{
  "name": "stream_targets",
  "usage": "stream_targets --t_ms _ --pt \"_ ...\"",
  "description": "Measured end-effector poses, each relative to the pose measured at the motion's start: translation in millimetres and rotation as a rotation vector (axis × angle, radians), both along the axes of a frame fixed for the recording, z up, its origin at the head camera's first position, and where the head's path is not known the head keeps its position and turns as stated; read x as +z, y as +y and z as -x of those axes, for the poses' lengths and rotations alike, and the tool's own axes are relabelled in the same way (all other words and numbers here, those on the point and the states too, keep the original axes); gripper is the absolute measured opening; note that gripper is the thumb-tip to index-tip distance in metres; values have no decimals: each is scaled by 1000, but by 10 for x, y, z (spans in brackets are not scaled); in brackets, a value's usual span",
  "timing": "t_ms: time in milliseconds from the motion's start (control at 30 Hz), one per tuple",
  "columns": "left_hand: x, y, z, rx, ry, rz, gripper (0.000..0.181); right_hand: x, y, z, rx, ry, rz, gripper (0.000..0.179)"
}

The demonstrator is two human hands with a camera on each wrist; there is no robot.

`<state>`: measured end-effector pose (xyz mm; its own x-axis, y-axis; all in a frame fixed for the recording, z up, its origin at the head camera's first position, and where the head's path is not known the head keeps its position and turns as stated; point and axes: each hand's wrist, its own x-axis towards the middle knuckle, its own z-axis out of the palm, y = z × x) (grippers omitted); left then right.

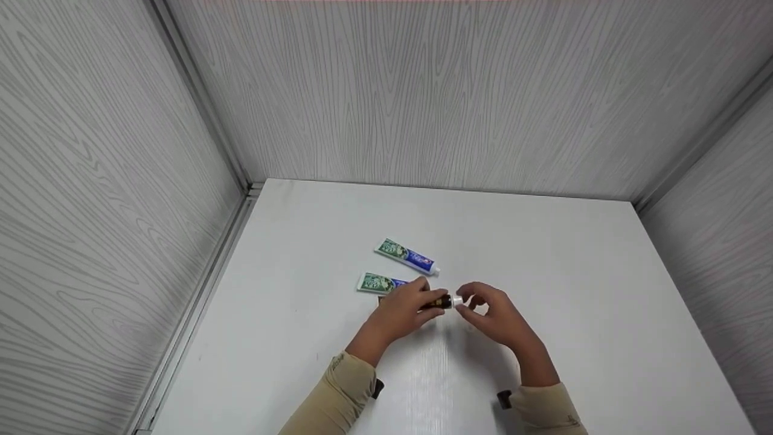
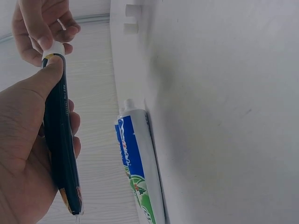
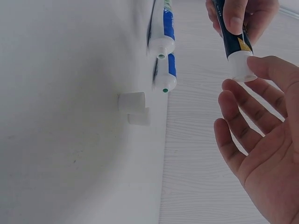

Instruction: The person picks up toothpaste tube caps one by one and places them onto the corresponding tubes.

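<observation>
A dark toothpaste tube (image 2: 60, 135) lies in my left hand (image 1: 398, 311), which grips it along its body, thumb near the neck. Its white cap (image 3: 240, 65) points toward my right hand (image 1: 500, 317). Thumb and index finger of that hand pinch the cap; its other fingers are spread loosely. The cap sits at the tube's end, though whether it is threaded on I cannot tell. Beyond the left hand lie two blue-and-green toothpaste tubes, the farther tube (image 1: 407, 257) fully visible and the nearer tube (image 1: 377, 283) partly hidden by the hand. Both show uncapped nozzles in the right wrist view.
Two loose white caps (image 3: 132, 102) stand close together on the white table (image 1: 290, 241). Wood-grained panels (image 1: 423, 90) rise behind the table and at both sides. A metal frame rail (image 1: 199, 326) follows its left edge.
</observation>
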<state>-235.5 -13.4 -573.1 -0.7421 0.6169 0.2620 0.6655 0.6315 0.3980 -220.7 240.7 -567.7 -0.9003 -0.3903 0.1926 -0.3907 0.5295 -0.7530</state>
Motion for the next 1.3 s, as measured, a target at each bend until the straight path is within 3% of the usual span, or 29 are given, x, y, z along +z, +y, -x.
stream_targets --t_ms 933,1300 --pt "-16 -9 -2 -6 7 -6 44 16 1 -11 24 36 -18 27" --pt "7 -30 -39 -5 -11 -22 44 24 -1 -24 22 -24 -39 32"
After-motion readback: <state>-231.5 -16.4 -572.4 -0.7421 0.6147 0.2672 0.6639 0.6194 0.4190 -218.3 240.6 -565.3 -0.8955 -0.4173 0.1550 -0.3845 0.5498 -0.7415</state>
